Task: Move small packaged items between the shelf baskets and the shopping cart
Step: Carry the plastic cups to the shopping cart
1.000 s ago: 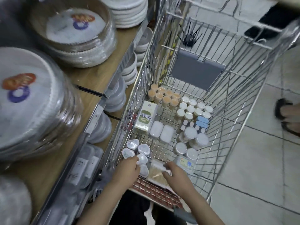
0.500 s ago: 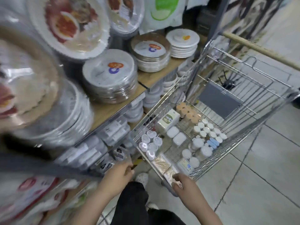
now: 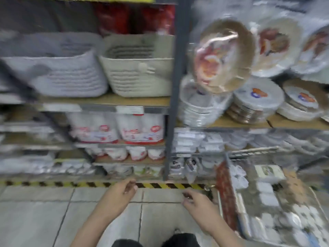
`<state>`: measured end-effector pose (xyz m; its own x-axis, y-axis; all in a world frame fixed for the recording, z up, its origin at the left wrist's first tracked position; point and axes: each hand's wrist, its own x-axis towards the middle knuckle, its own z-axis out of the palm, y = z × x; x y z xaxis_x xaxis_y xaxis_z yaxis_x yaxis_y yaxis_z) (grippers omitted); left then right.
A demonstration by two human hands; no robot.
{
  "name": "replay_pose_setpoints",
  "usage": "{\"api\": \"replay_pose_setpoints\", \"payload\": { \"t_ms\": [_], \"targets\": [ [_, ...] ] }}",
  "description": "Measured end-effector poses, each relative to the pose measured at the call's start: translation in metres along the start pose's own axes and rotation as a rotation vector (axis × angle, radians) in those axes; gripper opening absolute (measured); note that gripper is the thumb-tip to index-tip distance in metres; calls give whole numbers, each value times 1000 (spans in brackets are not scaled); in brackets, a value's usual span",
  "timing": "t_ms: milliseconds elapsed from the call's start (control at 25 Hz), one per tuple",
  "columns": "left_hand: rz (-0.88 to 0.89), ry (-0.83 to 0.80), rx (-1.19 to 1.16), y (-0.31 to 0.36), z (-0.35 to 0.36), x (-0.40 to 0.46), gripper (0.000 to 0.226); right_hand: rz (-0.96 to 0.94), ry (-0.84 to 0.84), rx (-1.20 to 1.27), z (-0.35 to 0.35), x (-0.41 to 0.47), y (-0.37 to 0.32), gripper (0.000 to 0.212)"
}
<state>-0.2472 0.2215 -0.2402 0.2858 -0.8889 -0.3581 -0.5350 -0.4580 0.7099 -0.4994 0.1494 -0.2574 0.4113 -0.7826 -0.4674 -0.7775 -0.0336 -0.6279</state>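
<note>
The whole view is smearing with motion blur, so no writing on any label is coming through readably. The left hand (image 3: 119, 193) is hovering over the floor tiles (image 3: 35, 220) near the striped yellow-and-black strip (image 3: 74, 184) at the shelf foot, its fingers loosely curled; whether anything small is sitting between them cannot be told. The right hand (image 3: 196, 204) is hanging just left of the cart (image 3: 227, 196), fingers likewise curling loosely, and any contents cannot be told either. The cart is standing at the near right, its red edge facing the hands, and small white packets (image 3: 265, 188) are lying inside it beside a cream box (image 3: 268, 172). Far left on an upper shelf two woven baskets are sitting side by side, a grey basket (image 3: 58, 72) and a cream basket (image 3: 138, 72), touching or nearly so. Below them white bags with red labels (image 3: 140, 129) are standing in rows; the print is too blurred to read. To the right of the dark upright post (image 3: 175, 86), wrapped plate stacks (image 3: 256, 102) carrying a red-and-blue round mark are resting on a wooden shelf
</note>
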Motion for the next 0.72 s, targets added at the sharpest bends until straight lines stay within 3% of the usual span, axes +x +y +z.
{"api": "replay_pose_setpoints", "payload": {
  "t_ms": [200, 440, 720],
  "targets": [
    [-276, 269, -159, -106, -87, -110, 17, -252, -232, -135, 82, 26, -126, 30],
    [-470, 513, -326, -223, -175, -228, 15, -461, -464, -193, 224, 12, -274, 26],
    [-489, 579, -414, -278, -261, -220, 11, -517, -535, -225, 277, 24, -374, 25]
  ]
}}
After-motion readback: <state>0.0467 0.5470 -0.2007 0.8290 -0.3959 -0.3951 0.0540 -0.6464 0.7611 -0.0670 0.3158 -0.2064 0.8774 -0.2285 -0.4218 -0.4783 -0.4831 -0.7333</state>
